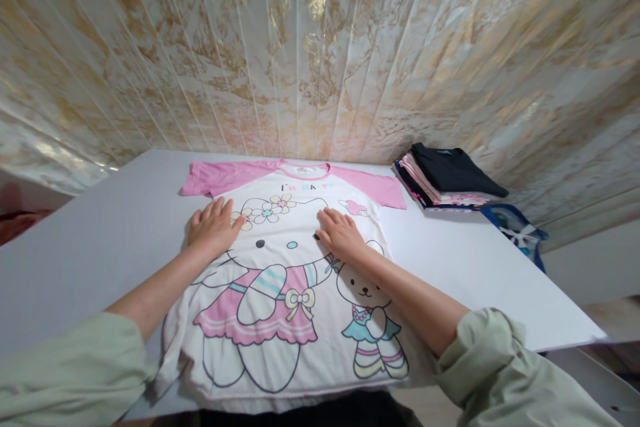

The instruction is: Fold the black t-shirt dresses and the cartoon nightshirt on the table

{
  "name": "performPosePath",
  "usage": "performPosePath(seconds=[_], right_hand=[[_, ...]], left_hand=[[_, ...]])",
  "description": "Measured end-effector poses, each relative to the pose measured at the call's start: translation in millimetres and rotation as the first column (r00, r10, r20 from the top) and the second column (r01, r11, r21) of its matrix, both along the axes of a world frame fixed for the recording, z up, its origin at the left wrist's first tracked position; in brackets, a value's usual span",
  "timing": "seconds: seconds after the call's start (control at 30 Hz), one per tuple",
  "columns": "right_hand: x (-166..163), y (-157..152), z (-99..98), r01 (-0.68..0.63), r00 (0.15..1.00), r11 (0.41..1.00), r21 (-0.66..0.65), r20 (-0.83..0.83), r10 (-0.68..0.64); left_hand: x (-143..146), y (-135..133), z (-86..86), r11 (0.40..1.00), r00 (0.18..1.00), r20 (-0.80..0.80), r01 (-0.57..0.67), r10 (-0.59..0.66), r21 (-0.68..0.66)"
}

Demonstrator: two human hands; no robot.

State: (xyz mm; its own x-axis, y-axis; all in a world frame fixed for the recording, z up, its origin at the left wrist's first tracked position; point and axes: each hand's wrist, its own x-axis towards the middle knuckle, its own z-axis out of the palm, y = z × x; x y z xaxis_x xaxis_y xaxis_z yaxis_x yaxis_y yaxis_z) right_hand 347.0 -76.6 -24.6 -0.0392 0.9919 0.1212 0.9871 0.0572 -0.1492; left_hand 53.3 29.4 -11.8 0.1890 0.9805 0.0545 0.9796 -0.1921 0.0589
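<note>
A white T-shirt (280, 293) with pink sleeves and a cartoon cat and bear print lies spread face up on the white table (100, 247). My left hand (214, 227) rests flat on the shirt's left chest, fingers stretched out. My right hand (340, 232) lies flat on the shirt's right chest, fingers extended too. Neither hand holds anything. Both forearms come from pale green rolled sleeves at the bottom corners.
A stack of folded clothes (447, 180), dark on top with pink beneath, sits at the table's far right corner. A blue bag (517, 227) hangs just off the right edge. A marbled gold-and-white wall (320, 47) backs the table.
</note>
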Motion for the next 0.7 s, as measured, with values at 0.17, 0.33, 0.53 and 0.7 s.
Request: performPosePath(seconds=[0.17, 0.33, 0.53, 0.7], right_hand=[[-5.4, -24.1, -2.5, -0.06, 0.998, 0.998, -0.011, -0.027, 0.059], [-13.7, -48.3, 17.8, -0.229, 0.97, 0.973, -0.005, -0.079, 0.228], [-23.5, -59.9, 35.4, -0.33, 0.93, 0.944, 0.017, -0.167, 0.328], [-27.7, -37.1, 36.4, -0.246, 0.959, 0.968, 0.038, -0.134, 0.249]], left_hand=[[17.3, -27.7, -3.2, 0.98, 0.98, 0.056, 0.19, -0.193, 0.061], [32.8, -73.8, 5.4, 0.86, 0.841, 0.217, 0.511, -0.495, -0.018], [37.4, -78.1, 30.2, 0.869, 0.847, 0.275, 0.49, -0.455, -0.072], [60.7, -64.0, 28.0, 0.814, 0.789, 0.263, 0.581, -0.555, -0.025]])
